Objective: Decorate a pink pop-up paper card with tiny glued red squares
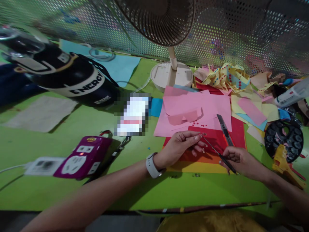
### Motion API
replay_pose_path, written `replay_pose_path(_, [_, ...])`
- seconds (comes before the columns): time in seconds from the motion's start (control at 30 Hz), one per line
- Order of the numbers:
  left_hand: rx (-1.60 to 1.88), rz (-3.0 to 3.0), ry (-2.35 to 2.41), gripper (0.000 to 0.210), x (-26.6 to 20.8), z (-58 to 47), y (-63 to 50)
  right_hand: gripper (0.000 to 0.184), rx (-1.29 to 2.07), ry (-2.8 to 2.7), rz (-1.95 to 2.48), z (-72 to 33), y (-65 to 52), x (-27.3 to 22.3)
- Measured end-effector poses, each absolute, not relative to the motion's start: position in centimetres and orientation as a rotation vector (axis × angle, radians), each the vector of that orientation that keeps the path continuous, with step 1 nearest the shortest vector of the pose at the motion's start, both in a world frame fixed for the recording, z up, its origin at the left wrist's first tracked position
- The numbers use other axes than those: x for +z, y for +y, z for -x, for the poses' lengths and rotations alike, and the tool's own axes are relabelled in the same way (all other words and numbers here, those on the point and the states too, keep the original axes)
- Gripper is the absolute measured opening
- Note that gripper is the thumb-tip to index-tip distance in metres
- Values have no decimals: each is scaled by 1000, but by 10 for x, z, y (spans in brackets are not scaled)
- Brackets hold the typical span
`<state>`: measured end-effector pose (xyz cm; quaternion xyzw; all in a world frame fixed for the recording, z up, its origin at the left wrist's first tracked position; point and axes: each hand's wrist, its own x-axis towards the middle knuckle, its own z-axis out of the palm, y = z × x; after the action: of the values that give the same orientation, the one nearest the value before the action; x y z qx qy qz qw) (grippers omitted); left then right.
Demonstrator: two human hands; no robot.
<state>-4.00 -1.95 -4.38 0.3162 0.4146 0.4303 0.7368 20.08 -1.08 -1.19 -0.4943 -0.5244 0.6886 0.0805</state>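
Observation:
My right hand (238, 161) holds a slim dark-handled tool (225, 161) with a long, thin metal shaft, which slants up to the left. At the tool's tip, the thumb and index finger of my left hand (185, 142) are pinched together; a tiny piece may be between them, but it is too small to name. Both hands are above a stack of red paper (238, 135), orange and yellow sheets. Just beyond, a utility knife (224, 129) lies across the pink and red sheets. Tiny red paper bits (199, 124) are scattered on the pink paper (217, 104).
A fan (171, 75) stands behind the papers. Left are a phone (134, 114), a purple power socket (82, 158) and a large black bottle (79, 80). Right are paper scraps (231, 77), a round black palette (283, 138) and a yellow glue gun (285, 164).

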Motion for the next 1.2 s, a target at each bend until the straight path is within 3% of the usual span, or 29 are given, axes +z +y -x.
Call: replay_pose_path(1.2, [968, -658, 962, 23, -40, 41, -17, 45, 1986, -1580, 1421, -206, -10, -19])
